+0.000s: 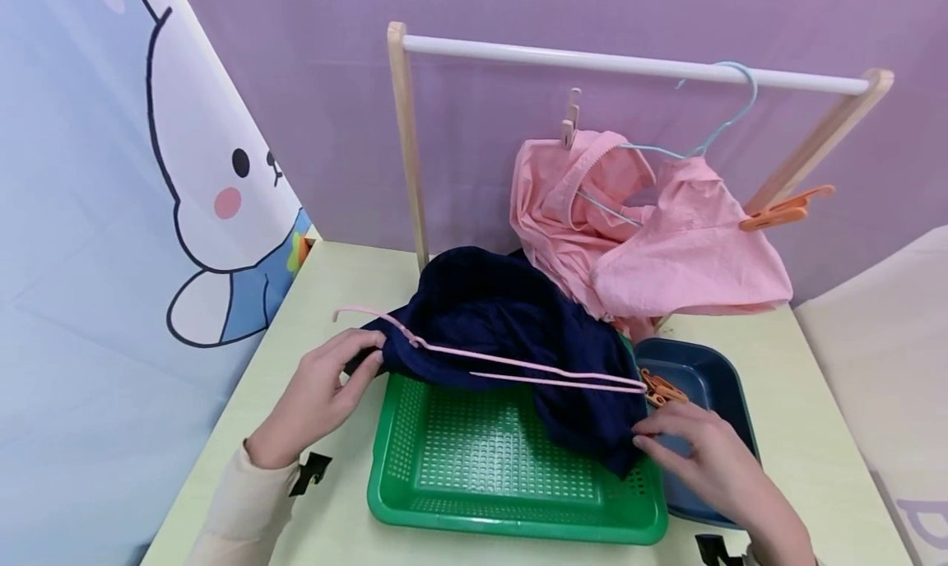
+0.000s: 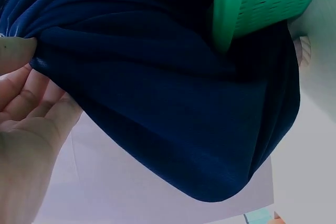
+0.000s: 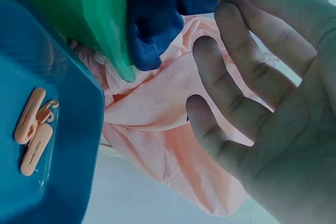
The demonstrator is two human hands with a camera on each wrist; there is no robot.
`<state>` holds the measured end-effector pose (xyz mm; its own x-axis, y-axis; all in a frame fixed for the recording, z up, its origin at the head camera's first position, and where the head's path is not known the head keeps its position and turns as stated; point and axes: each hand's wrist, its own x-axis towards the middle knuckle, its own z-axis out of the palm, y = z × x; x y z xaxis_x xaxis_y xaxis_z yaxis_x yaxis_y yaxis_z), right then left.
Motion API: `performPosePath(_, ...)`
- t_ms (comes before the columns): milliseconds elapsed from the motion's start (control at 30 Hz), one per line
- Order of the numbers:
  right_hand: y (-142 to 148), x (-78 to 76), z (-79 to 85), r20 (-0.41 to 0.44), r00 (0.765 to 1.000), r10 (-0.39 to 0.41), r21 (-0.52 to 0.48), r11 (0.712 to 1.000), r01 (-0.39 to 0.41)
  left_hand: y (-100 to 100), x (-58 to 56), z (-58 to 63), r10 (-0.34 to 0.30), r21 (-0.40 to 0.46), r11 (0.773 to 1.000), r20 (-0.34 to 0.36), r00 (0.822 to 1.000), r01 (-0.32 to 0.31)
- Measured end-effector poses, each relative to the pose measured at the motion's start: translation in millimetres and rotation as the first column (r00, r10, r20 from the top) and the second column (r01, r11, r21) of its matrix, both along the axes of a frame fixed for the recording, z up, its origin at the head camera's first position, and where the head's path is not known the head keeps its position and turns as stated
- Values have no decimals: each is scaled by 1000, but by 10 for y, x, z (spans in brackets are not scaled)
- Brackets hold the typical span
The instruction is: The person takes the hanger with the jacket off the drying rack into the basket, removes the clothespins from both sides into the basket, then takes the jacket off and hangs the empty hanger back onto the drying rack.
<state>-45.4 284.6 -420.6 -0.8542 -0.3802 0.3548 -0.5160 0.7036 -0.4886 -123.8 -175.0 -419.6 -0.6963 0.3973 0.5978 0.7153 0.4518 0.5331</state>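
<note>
A crumpled navy garment (image 1: 511,319) lies over the back of the green basket (image 1: 518,523). My left hand (image 1: 326,389) pinches the garment's left edge between thumb and fingers; the left wrist view shows the cloth (image 2: 157,93) hanging in folds from that grip. A pink hanger (image 1: 511,360) stretches across the garment, its hook toward the left hand. Over the basket's right side, my right hand (image 1: 699,451) pinches the garment's right edge with thumb and index finger. In the right wrist view its other fingers (image 3: 210,59) are spread apart from the cloth.
Behind stands a rack with a white rod (image 1: 592,56). A pink garment (image 1: 689,253) hangs there on a light-blue hanger (image 1: 729,122), with a beige clothespin (image 1: 569,122) and an orange clothespin (image 1: 785,211) clipped on. Several orange clothespins (image 1: 662,387) lie in a blue bin (image 1: 729,385).
</note>
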Motion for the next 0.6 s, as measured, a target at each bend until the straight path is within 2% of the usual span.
performPosePath(100, 8, 6, 20, -14, 1000, -25, 2, 1000, 25, 14, 9, 4, -11, -15, 1000, 11, 1000, 12)
performPosePath(400, -19, -57, 221, -170, 977, -131, -55, 991, 124, 188, 61, 4, -47, -110, 993, 21, 999, 49)
performPosePath(500, -118, -93, 309, -188, 976, -112, -77, 992, 99, 299, 92, 28, -66, -151, 986, 27, 997, 70)
performPosePath(600, -266, -142, 372, -216, 975, -51, -85, 996, 33, 410, 111, 48, -80, -183, 979, 28, 996, 83)
